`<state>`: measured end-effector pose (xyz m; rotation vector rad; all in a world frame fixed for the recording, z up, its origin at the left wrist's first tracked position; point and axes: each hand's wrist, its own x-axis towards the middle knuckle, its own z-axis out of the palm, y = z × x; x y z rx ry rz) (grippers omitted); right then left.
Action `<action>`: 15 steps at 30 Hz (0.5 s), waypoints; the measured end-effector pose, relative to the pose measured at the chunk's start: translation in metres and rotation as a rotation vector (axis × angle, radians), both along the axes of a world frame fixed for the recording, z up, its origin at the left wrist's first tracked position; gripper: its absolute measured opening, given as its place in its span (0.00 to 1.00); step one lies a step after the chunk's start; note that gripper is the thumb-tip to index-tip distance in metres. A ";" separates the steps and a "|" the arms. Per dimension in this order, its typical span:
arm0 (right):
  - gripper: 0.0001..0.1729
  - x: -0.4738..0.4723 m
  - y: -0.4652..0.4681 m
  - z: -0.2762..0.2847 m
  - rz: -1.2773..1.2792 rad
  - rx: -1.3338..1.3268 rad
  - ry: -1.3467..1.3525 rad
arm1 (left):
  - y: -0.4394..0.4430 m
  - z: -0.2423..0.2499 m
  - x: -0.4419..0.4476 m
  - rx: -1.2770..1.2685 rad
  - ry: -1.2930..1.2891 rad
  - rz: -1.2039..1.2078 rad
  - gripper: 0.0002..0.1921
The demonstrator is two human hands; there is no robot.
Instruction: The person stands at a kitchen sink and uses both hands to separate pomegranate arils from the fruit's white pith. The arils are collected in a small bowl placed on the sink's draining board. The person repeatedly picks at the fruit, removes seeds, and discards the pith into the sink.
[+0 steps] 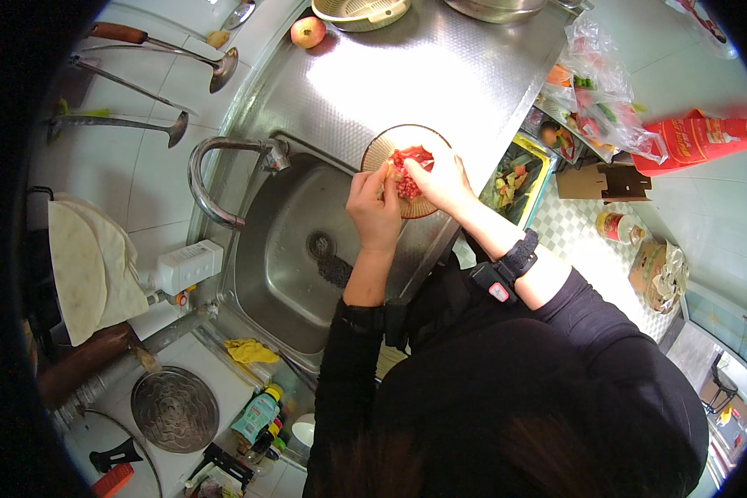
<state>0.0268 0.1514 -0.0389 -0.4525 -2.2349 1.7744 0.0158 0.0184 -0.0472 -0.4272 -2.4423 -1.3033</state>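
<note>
A ribbed, amber-tinted glass bowl (380,147) stands on the steel counter at the sink's edge. Loose red pomegranate seeds (409,188) lie in it. Above the bowl, my left hand (373,202) pinches the pale edge of a pomegranate piece (393,170) between thumb and fingers. On its other side my right hand (443,180) holds the same piece, fingers curled over the red seeds and thumb pressed toward the left fingertips. My fingers hide part of the piece. A whole pomegranate (308,32) sits farther back on the counter.
Left of the bowl is a steel sink (286,249) with a curved faucet (202,180). A plastic colander (361,14) and a metal pot (498,7) stand at the back. Below the counter's right edge is a lined bin (515,180) with scraps. Ladles (224,70) hang on the left wall.
</note>
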 end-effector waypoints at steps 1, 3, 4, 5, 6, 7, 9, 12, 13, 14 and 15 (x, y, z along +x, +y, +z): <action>0.11 -0.002 0.001 -0.001 0.045 0.041 0.006 | -0.001 -0.001 0.000 -0.028 0.030 -0.012 0.08; 0.11 -0.004 0.004 -0.002 0.121 0.117 -0.013 | -0.002 -0.002 0.002 -0.083 0.094 -0.040 0.08; 0.11 -0.004 0.005 -0.003 0.136 0.097 -0.009 | -0.002 -0.003 0.002 -0.101 0.101 -0.042 0.08; 0.11 -0.002 0.007 -0.003 0.142 0.075 -0.054 | -0.002 -0.004 0.003 -0.117 0.112 -0.045 0.07; 0.11 -0.001 0.008 -0.004 0.150 0.052 -0.067 | -0.002 -0.005 0.003 -0.134 0.124 -0.049 0.07; 0.12 -0.001 0.008 -0.004 0.169 0.041 -0.113 | -0.002 -0.006 0.004 -0.147 0.136 -0.044 0.07; 0.14 0.000 0.010 -0.006 0.204 0.021 -0.153 | -0.002 -0.008 0.004 -0.172 0.162 -0.038 0.06; 0.12 0.002 0.011 -0.010 0.225 0.016 -0.136 | -0.001 -0.010 0.004 -0.179 0.165 -0.022 0.06; 0.11 0.002 0.011 -0.012 0.212 -0.006 -0.124 | -0.002 -0.010 0.004 -0.179 0.169 -0.021 0.06; 0.10 0.002 0.010 -0.014 0.199 -0.028 -0.112 | -0.002 -0.010 0.004 -0.180 0.172 -0.021 0.06; 0.09 0.002 0.010 -0.017 0.188 -0.053 -0.079 | -0.002 -0.010 0.003 -0.178 0.178 -0.022 0.06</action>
